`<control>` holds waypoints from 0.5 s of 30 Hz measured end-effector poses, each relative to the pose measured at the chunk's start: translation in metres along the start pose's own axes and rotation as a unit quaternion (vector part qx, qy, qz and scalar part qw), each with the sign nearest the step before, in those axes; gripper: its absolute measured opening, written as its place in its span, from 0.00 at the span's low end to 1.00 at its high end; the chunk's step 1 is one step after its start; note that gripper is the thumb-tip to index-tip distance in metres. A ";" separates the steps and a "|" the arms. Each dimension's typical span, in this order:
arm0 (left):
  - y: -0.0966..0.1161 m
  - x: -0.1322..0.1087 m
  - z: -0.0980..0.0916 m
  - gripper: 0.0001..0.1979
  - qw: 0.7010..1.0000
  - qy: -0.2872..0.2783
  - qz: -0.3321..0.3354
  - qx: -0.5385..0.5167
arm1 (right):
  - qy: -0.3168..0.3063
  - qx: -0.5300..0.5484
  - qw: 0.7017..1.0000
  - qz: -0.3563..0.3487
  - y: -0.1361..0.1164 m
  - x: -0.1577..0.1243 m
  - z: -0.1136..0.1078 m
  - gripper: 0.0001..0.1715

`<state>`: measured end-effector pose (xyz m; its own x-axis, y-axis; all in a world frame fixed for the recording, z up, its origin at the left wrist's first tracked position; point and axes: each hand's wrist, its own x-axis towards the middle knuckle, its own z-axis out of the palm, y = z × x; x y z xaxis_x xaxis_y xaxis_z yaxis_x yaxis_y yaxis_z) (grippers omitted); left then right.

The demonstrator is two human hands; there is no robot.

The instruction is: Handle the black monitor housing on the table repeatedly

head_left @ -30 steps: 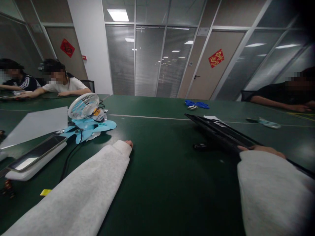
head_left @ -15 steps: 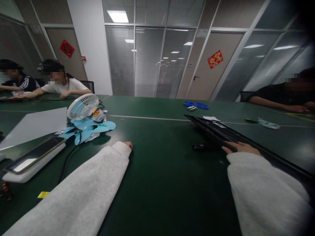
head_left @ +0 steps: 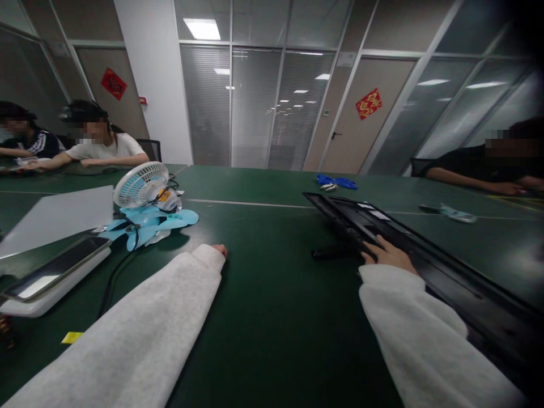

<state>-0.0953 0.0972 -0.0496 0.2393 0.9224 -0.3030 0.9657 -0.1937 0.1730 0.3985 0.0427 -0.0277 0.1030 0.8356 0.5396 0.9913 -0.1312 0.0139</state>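
Observation:
My right hand (head_left: pixel 393 258) is on the near edge of a long, flat black panel (head_left: pixel 450 277) at the right, with its fingers on the panel's surface and its thumb side at the edge. The panel is tilted, carries white labels, and runs out of sight at the lower right. A dark object (head_left: pixel 334 253) lies on the table beneath its left end; I cannot tell its kind. My left hand (head_left: pixel 221 250) rests on the green table (head_left: pixel 263 317), mostly hidden by the grey sleeve. Its fingers do not show, and nothing is seen in it.
At the left are a small white fan (head_left: pixel 142 186), light-blue fan blades (head_left: pixel 148 229), a phone (head_left: pixel 59 266) on a white block, and a grey sheet (head_left: pixel 59 218). Blue gloves (head_left: pixel 338 182) lie farther back. Other people sit at the far left and right.
My right hand has moved left with the black panel, which now turns more of its labelled face toward me. The left hand stays where it was.

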 end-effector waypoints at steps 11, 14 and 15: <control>0.001 -0.023 -0.006 0.02 0.989 0.119 0.084 0.036 | 0.117 0.137 0.973 -0.144 -0.090 -0.024 -0.012 0.22; 0.001 -0.053 -0.008 0.08 0.954 0.253 0.151 0.049 | 0.118 0.179 0.958 -0.191 -0.114 -0.033 -0.028 0.21; 0.002 -0.063 -0.009 0.10 0.938 0.298 0.170 0.054 | 0.116 0.194 0.952 -0.204 -0.121 -0.035 -0.033 0.21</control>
<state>-0.1090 0.0417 -0.0220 0.4680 0.8175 0.3358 0.8555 -0.5143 0.0597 0.2721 0.0117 -0.0205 -0.2735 0.6282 0.7284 0.9052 0.4242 -0.0259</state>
